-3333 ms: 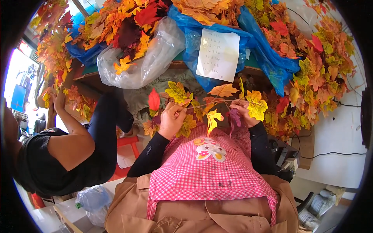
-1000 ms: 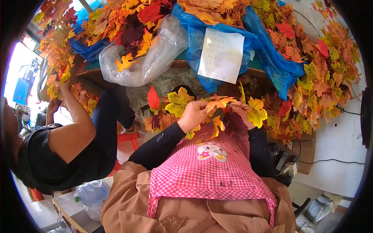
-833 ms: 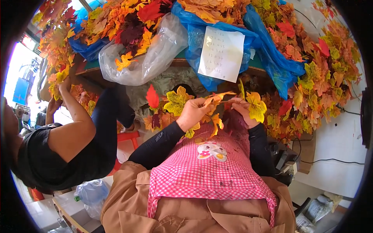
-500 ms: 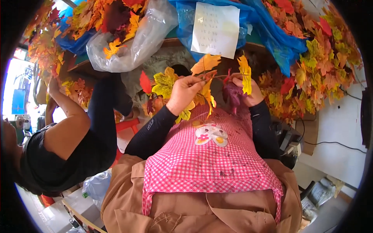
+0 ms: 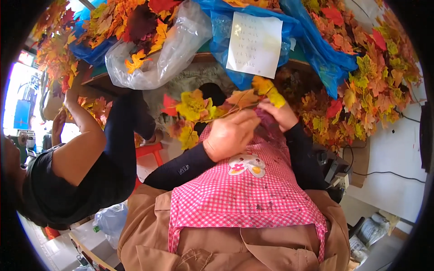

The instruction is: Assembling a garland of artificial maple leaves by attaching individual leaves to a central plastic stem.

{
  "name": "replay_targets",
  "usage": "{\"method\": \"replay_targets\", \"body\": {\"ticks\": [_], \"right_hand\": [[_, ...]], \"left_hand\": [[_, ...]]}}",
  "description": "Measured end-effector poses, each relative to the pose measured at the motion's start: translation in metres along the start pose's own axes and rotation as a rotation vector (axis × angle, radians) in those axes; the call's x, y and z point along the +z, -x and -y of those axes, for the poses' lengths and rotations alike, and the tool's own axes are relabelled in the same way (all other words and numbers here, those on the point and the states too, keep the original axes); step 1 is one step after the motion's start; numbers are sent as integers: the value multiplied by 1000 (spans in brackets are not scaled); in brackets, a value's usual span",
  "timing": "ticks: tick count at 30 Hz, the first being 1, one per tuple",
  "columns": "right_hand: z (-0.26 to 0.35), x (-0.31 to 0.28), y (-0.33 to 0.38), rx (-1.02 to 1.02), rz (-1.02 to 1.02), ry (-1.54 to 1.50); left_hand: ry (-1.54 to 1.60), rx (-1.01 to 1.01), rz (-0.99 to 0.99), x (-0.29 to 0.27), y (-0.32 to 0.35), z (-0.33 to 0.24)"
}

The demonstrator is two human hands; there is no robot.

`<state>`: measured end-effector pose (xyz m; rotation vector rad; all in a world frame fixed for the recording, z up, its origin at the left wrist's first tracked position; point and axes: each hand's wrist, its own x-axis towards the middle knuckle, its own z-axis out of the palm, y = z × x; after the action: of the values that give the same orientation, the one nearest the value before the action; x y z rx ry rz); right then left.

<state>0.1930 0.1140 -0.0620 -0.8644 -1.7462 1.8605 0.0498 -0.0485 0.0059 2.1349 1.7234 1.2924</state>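
A spray of artificial maple leaves (image 5: 194,106) in yellow, orange and red stretches between my two hands above my lap. My left hand (image 5: 231,134) is closed, its fingers curled round the thin stem of the spray. At the other end my right hand (image 5: 284,114) is closed on it too, beside a yellow leaf (image 5: 270,92). An orange leaf (image 5: 242,98) stands up between the hands. Below my right hand hangs something purple (image 5: 270,125); motion blurs it and I cannot tell what it is. A pink checked apron (image 5: 244,194) covers my lap.
Ahead, a white plastic bag (image 5: 131,74) and a blue plastic bag (image 5: 221,49) hang over the table edge; a written paper sheet (image 5: 254,44) lies on the blue one. Leaf piles (image 5: 361,90) rise at right. A co-worker (image 5: 77,167) sits at left; a cable (image 5: 389,172) runs right.
My left hand has moved right and nearer to me, closing on my right hand. The leaves to its left have swung along, and the yellow leaf by my right hand has tilted.
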Motion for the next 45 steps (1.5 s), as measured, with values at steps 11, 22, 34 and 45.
{"method": "replay_targets", "body": {"ticks": [11,22,34,45], "right_hand": [[-29,27,-1,-403,289,275],[16,30,1,48,502,207],[12,22,-8,80,317,262],[41,26,-2,-60,199,131]], "left_hand": [[79,-55,15,20,5,6],[-205,-360,192,11,12,31],[-284,-147,-63,10,12,37],[124,-342,-202,3,5,54]]}}
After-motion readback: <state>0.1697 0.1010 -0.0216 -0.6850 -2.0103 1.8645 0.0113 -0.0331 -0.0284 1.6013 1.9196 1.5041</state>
